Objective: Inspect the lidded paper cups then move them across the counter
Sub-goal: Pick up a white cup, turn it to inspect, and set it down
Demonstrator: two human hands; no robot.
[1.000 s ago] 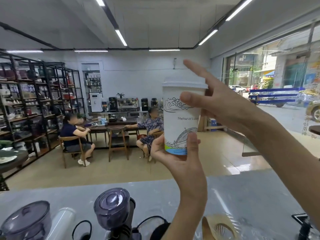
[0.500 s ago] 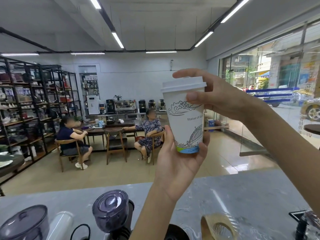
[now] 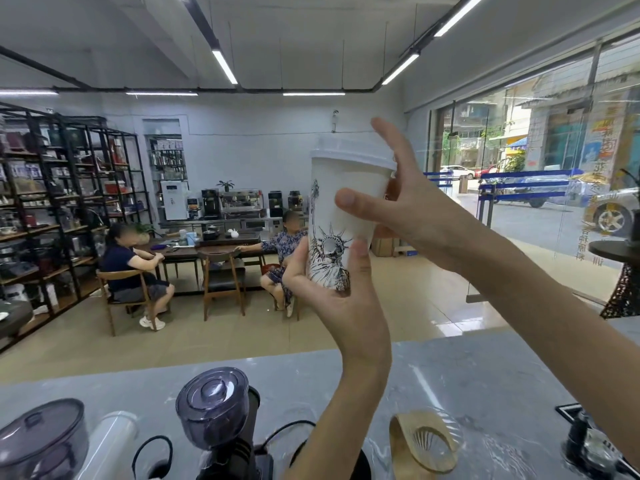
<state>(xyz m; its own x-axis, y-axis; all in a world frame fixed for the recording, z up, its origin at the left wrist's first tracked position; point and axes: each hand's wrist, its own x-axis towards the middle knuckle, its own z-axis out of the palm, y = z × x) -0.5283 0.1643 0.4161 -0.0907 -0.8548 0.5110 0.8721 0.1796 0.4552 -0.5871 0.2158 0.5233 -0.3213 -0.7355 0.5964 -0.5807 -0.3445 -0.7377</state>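
Observation:
A white paper cup [image 3: 341, 188] with a white lid and a Statue of Liberty drawing is held up high above the counter, at eye level. My left hand [image 3: 337, 299] grips its base from below, thumb and fingers wrapped around the bottom. My right hand [image 3: 408, 209] touches the cup's upper side near the lid, thumb on the front and the fingers spread behind the rim. Only this one cup is in view.
The grey marble counter [image 3: 467, 382] lies below. On it stand a coffee grinder [image 3: 216, 410], a dark lidded pot [image 3: 41, 441], a wooden-collared glass dripper [image 3: 426, 441] and a black device [image 3: 585, 441] at right. Two seated persons, shelves and a glass storefront lie beyond.
The cup has been turned about its axis: the bridge drawing and text gave way to the Statue of Liberty drawing. My right fingers lifted off the lid and spread.

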